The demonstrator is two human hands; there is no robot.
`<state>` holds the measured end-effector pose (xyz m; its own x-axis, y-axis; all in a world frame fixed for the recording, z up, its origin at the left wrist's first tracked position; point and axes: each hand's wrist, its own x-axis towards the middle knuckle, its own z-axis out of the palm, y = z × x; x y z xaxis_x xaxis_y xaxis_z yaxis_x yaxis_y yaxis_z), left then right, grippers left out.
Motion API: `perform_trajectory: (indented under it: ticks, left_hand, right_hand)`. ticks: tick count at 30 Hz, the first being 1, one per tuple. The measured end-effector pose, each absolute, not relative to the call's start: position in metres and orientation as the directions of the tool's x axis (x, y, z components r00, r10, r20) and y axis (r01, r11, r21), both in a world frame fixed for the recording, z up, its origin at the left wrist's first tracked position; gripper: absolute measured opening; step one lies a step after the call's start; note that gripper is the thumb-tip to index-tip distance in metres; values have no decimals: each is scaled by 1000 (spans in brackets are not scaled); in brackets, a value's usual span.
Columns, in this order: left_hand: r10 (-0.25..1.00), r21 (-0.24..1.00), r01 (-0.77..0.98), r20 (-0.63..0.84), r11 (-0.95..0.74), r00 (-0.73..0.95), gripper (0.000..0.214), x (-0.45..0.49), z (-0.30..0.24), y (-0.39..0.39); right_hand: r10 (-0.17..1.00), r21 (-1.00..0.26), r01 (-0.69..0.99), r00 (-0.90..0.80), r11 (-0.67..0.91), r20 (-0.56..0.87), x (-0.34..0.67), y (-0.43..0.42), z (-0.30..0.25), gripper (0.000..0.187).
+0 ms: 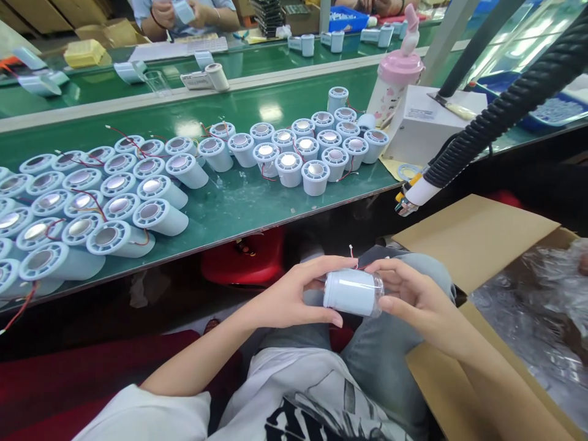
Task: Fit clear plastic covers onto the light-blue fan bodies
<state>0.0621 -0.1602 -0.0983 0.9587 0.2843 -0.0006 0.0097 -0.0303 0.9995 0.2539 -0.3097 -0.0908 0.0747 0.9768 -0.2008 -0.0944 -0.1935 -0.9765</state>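
Both hands hold one white cylinder [353,292] sideways above the lap, below the table [239,202] edge. The left hand [294,297] curls around its left end, thumb beneath and fingers over the top. The right hand [416,300] cups the clear-capped right end. Red wires [353,252] stick up behind it.

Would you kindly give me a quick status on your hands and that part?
Left hand and right hand both gripping one white cylindrical housing, below the green bench. Cardboard box close at right. Nothing in the way.
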Motion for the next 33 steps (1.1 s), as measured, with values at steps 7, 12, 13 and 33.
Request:
perform_trajectory:
  ticks: [7, 12, 13, 33]
  left_hand:
    - [280, 994, 0, 31, -108, 959, 77, 62, -95, -161]
    - [273, 991, -17, 53, -132, 960, 76, 63, -96, -161]
    - [270, 991, -28, 64, -134, 961, 76, 63, -96, -161]
    - [264, 985, -86, 124, -148, 956, 70, 64, -97, -163]
  right_hand:
    - [941, -920, -249, 75, -303, -330, 253, -308, -91, 32]
    - [901, -869, -318, 87, -380, -425, 251, -307, -95, 40]
    - [893, -857, -333, 82, -394, -443, 250, -306, -95, 41]
    - [758, -554, -538, -296, -635, -581, 241, -297, -97, 68]
